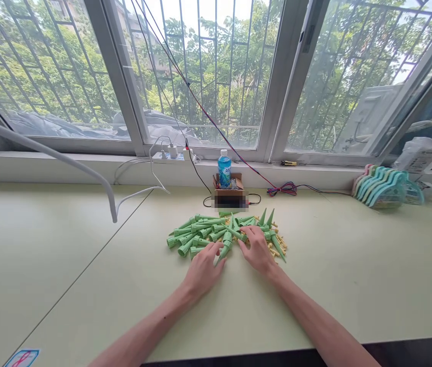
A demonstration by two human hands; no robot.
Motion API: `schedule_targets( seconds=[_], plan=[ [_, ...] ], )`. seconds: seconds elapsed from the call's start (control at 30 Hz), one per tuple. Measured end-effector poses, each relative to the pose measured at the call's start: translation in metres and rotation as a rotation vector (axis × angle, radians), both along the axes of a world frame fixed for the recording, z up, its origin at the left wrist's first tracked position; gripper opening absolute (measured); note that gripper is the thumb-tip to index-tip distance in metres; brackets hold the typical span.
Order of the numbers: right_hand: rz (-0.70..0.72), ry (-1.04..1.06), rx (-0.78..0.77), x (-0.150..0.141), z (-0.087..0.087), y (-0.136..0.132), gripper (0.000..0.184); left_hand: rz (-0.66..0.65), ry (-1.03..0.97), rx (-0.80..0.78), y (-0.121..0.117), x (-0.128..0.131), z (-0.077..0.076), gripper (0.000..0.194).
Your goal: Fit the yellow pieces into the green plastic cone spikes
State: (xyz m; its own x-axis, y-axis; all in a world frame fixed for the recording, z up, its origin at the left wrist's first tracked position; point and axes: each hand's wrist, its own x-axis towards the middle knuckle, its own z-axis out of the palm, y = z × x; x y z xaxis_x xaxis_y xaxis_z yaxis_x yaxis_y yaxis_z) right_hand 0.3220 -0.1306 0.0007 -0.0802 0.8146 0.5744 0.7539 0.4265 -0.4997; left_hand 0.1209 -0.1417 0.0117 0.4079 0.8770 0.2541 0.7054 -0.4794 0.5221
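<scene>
- Curled left hand (pixel 204 267) grasps a green plastic spike (pixel 225 250)
- Half-open right hand (pixel 257 250) touches a second spike (pixel 235 233); cannot tell whether gripped
- Yellow pegs (pixel 279 245) partly hidden

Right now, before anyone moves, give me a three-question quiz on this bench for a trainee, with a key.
1. Multiple choice: seen from the head camera, where are the hangers?
A) left of the bottle
B) right of the bottle
C) between the two hands

2. True or false: the left hand and right hand are both at the pile of green cones.

3. Fill in the colour: the small pegs in with the cones are ____.

Key: 1 B; 2 true; 3 yellow.
</scene>
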Motion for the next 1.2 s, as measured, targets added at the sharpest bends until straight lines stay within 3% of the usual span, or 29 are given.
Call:
schedule_targets(
  seconds=[0.5,0.83,1.2],
  plan=[
    [-0.025,-0.069,-0.070,0.003,-0.002,0.000,0.033,-0.007,0.037,-0.075,-0.001,0.001,0.004,0.035],
    [-0.016,-0.021,-0.020,0.002,0.001,-0.001,0.028,0.022,0.052,-0.039,-0.002,0.000,0.005,0.032],
    [0.196,0.194,0.062,-0.008,0.006,-0.011,0.022,0.024,-0.097,0.000,0.000,0.002,0.004,0.027]
  ],
)
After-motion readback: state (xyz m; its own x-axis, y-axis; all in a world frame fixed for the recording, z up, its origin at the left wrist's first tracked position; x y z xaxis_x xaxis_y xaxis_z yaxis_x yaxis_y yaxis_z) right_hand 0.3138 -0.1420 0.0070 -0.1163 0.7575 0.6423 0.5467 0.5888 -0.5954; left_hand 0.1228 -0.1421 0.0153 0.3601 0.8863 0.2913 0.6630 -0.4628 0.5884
